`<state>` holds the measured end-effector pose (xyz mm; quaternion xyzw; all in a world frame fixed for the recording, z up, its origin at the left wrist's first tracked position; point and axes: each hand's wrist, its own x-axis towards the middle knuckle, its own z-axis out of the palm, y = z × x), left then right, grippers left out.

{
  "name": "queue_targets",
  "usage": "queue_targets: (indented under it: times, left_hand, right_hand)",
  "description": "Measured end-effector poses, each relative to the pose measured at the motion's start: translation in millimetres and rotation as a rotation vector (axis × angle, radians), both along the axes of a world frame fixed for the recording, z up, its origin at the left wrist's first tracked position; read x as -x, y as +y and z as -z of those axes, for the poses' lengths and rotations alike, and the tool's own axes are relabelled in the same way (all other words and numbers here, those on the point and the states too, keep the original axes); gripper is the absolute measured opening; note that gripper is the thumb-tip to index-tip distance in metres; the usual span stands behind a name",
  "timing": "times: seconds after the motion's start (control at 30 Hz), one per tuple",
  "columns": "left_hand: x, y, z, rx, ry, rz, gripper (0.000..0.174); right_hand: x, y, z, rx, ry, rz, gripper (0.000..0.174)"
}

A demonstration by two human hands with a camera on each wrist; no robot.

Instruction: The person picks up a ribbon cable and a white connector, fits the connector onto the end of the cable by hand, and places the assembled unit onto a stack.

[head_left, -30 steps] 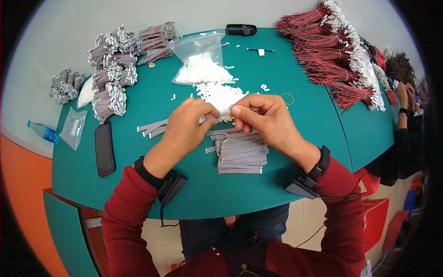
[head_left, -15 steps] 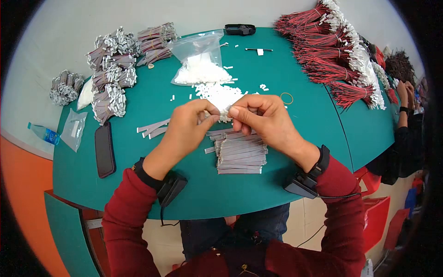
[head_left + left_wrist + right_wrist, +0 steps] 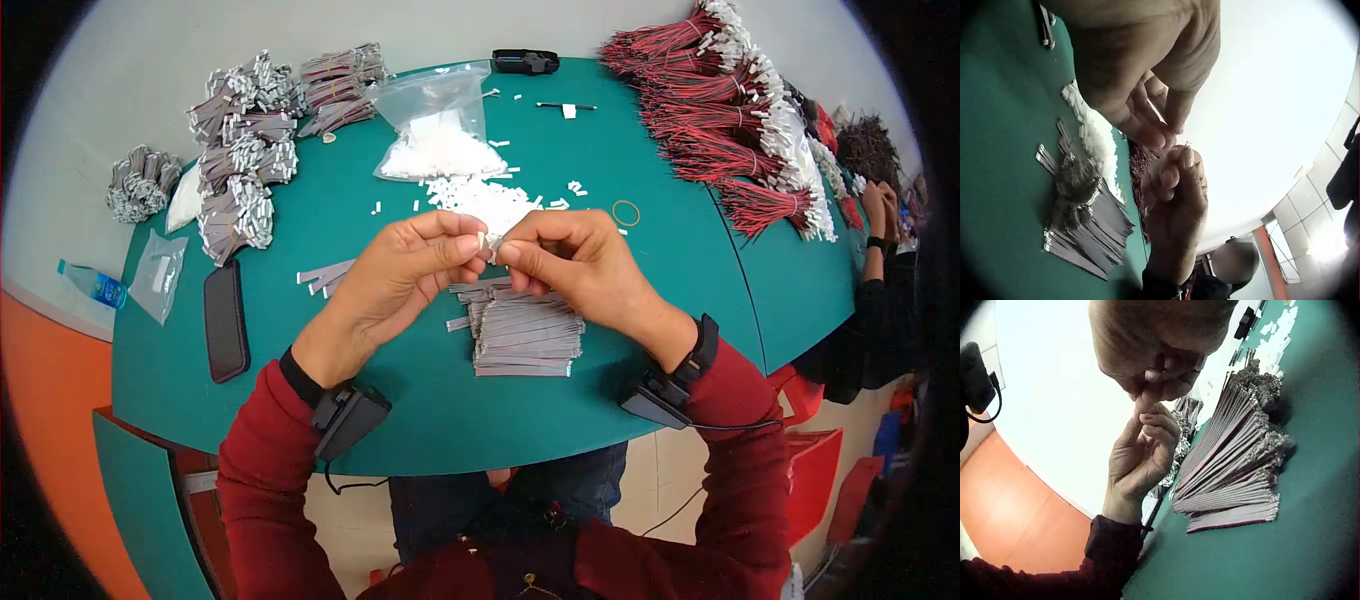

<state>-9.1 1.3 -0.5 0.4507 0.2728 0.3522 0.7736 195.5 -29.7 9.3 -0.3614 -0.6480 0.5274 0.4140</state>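
Both hands meet fingertip to fingertip above the table. My left hand (image 3: 415,262) pinches a small white connector (image 3: 482,240) between thumb and index finger. My right hand (image 3: 585,265) has its thumb and index finger pressed together beside it, with a thin wire-like tip (image 3: 1187,145) showing at them in the left wrist view. The fingers hide most of that piece. Below the hands lies a stack of grey flat ribbon cables (image 3: 525,335). Just beyond them spreads a pile of white connectors (image 3: 480,203).
An open plastic bag (image 3: 440,145) of white connectors stands behind the pile. Bundled grey cables (image 3: 237,210) and a dark phone (image 3: 227,320) are at left, a few loose ribbon cables (image 3: 322,276) nearer. Red-black wire bundles (image 3: 700,130) line the right, near another person's arm (image 3: 875,250).
My left hand has turned, showing more of its palm side, and moved right until its fingertips meet the right hand's. A white connector now shows in it. The right hand has barely moved.
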Motion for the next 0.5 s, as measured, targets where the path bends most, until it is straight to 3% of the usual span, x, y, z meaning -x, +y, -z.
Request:
queue_targets:
  times: [0.5]
  left_hand:
    - [0.0, -1.8, 0.2, -0.047, -0.008, 0.044, 0.018]
  right_hand:
    - [1.9, -2.7, -1.0, 0.021, -0.039, -0.027, 0.015]
